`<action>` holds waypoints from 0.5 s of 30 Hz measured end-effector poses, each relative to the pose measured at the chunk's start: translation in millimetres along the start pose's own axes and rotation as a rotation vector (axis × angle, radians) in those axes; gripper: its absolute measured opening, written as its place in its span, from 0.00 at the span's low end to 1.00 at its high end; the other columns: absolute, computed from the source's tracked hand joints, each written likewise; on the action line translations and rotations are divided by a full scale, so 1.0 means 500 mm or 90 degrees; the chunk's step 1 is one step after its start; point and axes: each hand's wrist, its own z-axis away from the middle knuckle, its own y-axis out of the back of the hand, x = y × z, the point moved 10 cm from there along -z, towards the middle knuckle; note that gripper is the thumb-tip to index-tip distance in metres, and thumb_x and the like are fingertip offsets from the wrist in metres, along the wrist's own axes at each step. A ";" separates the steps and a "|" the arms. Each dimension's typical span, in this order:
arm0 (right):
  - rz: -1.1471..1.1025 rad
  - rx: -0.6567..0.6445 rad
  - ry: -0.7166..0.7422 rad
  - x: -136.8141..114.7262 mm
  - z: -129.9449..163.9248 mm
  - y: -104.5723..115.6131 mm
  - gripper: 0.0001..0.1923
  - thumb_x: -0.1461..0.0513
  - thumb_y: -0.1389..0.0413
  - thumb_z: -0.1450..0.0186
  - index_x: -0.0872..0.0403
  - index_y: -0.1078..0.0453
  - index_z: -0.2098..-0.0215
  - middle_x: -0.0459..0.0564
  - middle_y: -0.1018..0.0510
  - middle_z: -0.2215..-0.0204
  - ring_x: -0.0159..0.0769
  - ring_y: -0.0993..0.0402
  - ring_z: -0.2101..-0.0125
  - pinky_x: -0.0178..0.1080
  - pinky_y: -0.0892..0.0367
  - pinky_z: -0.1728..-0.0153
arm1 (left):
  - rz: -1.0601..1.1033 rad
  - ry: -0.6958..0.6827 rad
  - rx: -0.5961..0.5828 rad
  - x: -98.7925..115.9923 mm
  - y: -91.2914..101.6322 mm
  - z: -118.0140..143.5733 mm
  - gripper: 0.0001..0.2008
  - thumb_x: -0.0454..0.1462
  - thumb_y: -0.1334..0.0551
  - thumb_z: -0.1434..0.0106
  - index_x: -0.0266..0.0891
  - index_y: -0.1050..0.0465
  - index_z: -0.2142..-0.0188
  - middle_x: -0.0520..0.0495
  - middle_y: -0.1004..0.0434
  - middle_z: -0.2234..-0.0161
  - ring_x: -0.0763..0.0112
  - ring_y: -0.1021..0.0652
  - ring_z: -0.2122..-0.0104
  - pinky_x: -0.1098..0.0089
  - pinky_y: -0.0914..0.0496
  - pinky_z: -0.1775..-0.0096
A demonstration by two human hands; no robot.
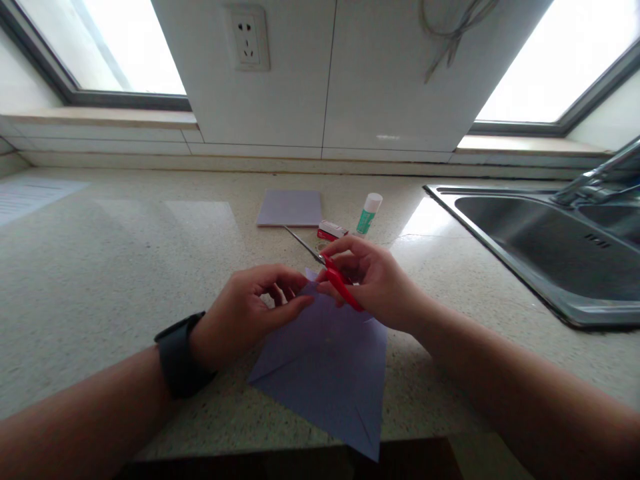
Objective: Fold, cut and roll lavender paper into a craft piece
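Gripping the red-handled scissors (pixel 336 277) at centre frame, right hand (pixel 375 283) with fingers curled through and around the handles, blades angled up and left toward the upper middle of the frame. Whether the blades are parted or together: cannot tell from here, too thin and foreshortened. Pinching the top edge of the purple paper (pixel 327 367) just left of centre, left hand (pixel 250 313) with thumb and fingers closed on the sheet, close beside the scissor handles. Spreading down from both hands toward the bottom centre, that folded purple sheet, creases showing, its lower corner hanging past the counter's front edge. Wrapped round the left wrist at lower left, a black watch (pixel 180 357).

Lying flat on the speckled countertop (pixel 100 267) above the hands, a second stack of purple paper (pixel 290 208). Just right of it, a small red and white stapler (pixel 331 231), then a glue stick (pixel 369 213) with a green body and white cap, standing tilted. Filling the right side of the frame, a steel sink (pixel 550 253) with its faucet (pixel 595 177) at far right. High at top centre, a wall socket (pixel 249 39) on white tile, bright windows to either side.
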 end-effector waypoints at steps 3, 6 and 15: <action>0.001 0.000 -0.004 0.000 0.000 0.000 0.23 0.61 0.27 0.47 0.52 0.32 0.59 0.44 0.19 0.70 0.26 0.26 0.77 0.30 0.32 0.78 | 0.000 -0.004 0.004 0.000 0.000 -0.001 0.06 0.37 0.33 0.38 0.39 0.21 0.61 0.50 0.19 0.71 0.73 0.22 0.74 0.75 0.27 0.73; -0.001 -0.001 -0.011 0.000 -0.001 0.001 0.23 0.62 0.27 0.48 0.53 0.32 0.59 0.44 0.19 0.71 0.26 0.27 0.77 0.30 0.32 0.78 | -0.002 0.000 0.004 -0.002 0.000 -0.001 0.05 0.36 0.33 0.37 0.39 0.21 0.62 0.49 0.19 0.70 0.73 0.22 0.73 0.75 0.28 0.72; 0.009 0.026 -0.034 0.013 -0.011 0.032 0.22 0.61 0.27 0.48 0.52 0.31 0.60 0.45 0.18 0.70 0.31 0.22 0.71 0.32 0.28 0.74 | -0.001 0.095 -0.001 -0.037 0.002 -0.001 0.11 0.43 0.33 0.36 0.39 0.21 0.58 0.47 0.18 0.69 0.68 0.20 0.71 0.71 0.26 0.71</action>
